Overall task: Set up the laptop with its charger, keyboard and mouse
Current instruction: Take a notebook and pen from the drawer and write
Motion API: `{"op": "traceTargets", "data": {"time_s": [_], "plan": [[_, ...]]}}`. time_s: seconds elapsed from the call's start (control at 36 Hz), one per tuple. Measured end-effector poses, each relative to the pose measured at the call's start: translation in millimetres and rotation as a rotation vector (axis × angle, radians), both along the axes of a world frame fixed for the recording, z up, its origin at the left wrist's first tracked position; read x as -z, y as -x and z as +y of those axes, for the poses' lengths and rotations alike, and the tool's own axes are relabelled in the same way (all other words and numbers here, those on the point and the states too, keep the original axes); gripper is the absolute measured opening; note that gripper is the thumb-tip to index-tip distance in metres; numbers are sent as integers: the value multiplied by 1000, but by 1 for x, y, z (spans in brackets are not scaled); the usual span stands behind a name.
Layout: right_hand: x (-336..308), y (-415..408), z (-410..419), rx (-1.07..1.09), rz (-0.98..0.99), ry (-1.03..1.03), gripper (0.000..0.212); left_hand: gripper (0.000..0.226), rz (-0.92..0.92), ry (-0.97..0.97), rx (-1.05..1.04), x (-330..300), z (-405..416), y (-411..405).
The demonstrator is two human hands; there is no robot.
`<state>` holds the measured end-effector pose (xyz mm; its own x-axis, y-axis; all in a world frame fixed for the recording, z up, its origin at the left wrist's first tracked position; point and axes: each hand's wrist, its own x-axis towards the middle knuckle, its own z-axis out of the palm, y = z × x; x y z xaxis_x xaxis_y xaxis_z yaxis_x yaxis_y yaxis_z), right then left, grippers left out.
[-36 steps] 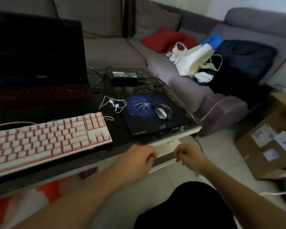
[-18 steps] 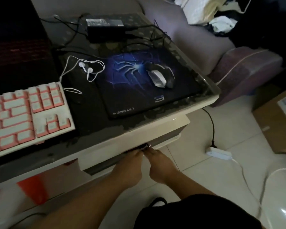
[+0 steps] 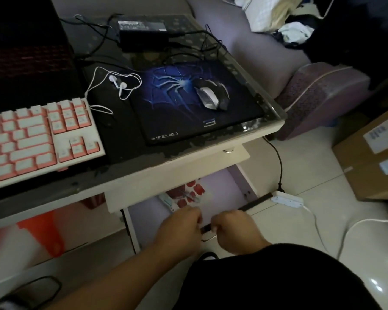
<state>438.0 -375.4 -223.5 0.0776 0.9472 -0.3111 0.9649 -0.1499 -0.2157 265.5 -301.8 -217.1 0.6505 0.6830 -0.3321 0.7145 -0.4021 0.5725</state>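
- The shallow white drawer (image 3: pixel 244 184) under the table's near right corner now stands pulled out; half a second ago it was barely open.
- Both hands curl their fingers round the drawer's dark front handle (image 3: pixel 253 203): left hand (image 3: pixel 179 229) beside right hand (image 3: pixel 233 231), nearly touching.
- Inside the drawer lie red patterned items (image 3: pixel 188 193), too blurred to identify.
- On the glass-topped table (image 3: pixel 276 117): the pink-and-white keyboard (image 3: pixel 36 137) at the near left edge, the black-and-silver mouse (image 3: pixel 211 93) on the blue spider-print pad (image 3: pixel 188 101) near the right edge, the black charger brick (image 3: pixel 143 32) at the far edge, the dark laptop (image 3: pixel 25 52) at the far left.
- Judgement: the setup looks largely placed; the drawer search suggests a missing accessory.
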Motion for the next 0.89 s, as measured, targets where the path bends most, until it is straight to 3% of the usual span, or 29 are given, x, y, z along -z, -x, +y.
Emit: {"op": "traceTargets", "data": {"time_s": [0.08,0.22,0.33,0.36,0.42,0.53,0.58,0.69,0.78,0.89], "plan": [[-1,-3,-12,103,11,-57,29,8,67,53,-15,8,-8,14],[-3,3,-15,133,-103,281,24,31,247,232,32,28,-26,35],[-4,4,-8,253,-80,499,19,12,287,288,-96,35,-29,43],[-3,3,-6,286,-64,499,19,3,272,309,-137,34,-28,43],[-1,-1,-2,352,-25,428,22,16,252,373,-224,33,-24,41],[10,-15,15,428,144,245,41,5,40,615,-575,38,-15,30],[18,-17,28,430,214,237,55,19,-98,787,-826,49,-11,26],[38,-9,43,394,212,222,77,14,-310,1007,-1093,48,-11,8],[56,-8,44,362,120,170,59,11,-343,1035,-1079,54,-13,-5],[64,-2,46,370,116,195,33,27,-390,976,-980,65,-15,-9]]}}
